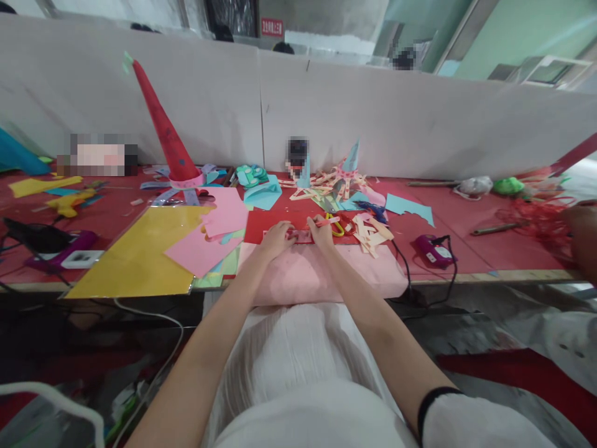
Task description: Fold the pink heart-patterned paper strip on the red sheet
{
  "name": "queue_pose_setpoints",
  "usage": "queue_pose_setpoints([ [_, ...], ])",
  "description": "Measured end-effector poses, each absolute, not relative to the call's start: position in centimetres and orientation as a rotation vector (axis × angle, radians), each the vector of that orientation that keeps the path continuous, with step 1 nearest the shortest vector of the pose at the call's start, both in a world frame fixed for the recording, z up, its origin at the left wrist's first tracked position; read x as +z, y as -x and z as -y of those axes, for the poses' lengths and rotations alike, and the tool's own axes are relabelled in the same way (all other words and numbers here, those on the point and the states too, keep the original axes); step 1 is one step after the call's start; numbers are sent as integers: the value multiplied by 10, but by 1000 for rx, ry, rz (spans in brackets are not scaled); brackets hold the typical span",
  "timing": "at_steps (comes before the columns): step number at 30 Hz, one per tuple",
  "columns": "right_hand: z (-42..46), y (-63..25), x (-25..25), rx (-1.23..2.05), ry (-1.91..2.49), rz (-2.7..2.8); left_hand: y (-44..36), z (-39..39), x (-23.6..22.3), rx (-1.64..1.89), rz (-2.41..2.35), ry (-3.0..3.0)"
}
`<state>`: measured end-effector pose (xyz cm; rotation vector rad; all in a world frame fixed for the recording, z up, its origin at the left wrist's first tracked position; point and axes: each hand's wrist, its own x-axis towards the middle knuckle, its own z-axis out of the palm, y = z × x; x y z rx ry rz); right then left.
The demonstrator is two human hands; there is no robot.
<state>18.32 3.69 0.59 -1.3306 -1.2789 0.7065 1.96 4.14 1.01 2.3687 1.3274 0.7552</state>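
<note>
My right hand [321,235] is closed round a slim orange-red pen [328,221], which slants up to the right. Beside it, my left hand [277,239] has bent fingers pressing on a narrow pink ruler-like strip [302,236]. That strip lies across a red sheet [254,225] in front of me; its exact kind is too small to tell. Under the sheet's near edge is a pale pink padded bundle [321,274]. Yellow-handled scissors [336,226] lie just right of my right hand, partly hidden by it. Cream-coloured cut pieces [370,233] are heaped further right.
Pink paper sheets [205,246] and a yellow sheet [144,255] cover the table's left side. A tall red cone [165,134] stands behind them. To the right sits a purple box [435,250] with a black cable. A grey partition [420,118] closes off the back.
</note>
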Motion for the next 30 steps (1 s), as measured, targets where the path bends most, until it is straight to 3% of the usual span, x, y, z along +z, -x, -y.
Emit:
queue_pose_setpoints([
  [30,-40,-182,2,628,1375,1305,-22,-37,17,684,-1463,-2402],
])
